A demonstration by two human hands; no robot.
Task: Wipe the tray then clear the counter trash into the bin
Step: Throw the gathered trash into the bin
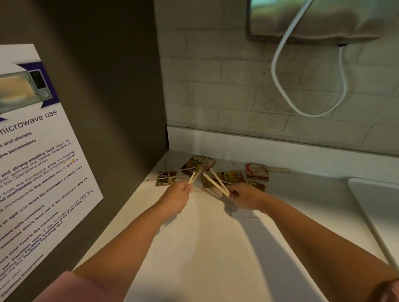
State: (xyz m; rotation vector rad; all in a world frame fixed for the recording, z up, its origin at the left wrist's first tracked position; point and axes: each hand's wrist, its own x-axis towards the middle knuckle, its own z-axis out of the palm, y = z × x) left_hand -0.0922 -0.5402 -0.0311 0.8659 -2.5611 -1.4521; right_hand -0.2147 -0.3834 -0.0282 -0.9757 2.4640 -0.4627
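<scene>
Trash lies in the back corner of the white counter [212, 244]: several brown and red sachets [233, 177] and thin wooden stir sticks [169, 177]. A red sachet [257, 171] lies apart at the right, with sticks [279, 170] behind it. My left hand [176, 195] grips a few wooden sticks [193, 176] that point up and away over the pile. My right hand [244, 196] pinches several sticks [216, 184] that fan out to the left. The white tray [380, 206] sits at the counter's right edge. No bin is in view.
A dark side panel [115, 100] with a microwave-use poster [31, 165] walls off the left. A tiled wall [266, 96] stands behind, with a white cable [312, 87] looping down from a wall-mounted appliance [316, 18].
</scene>
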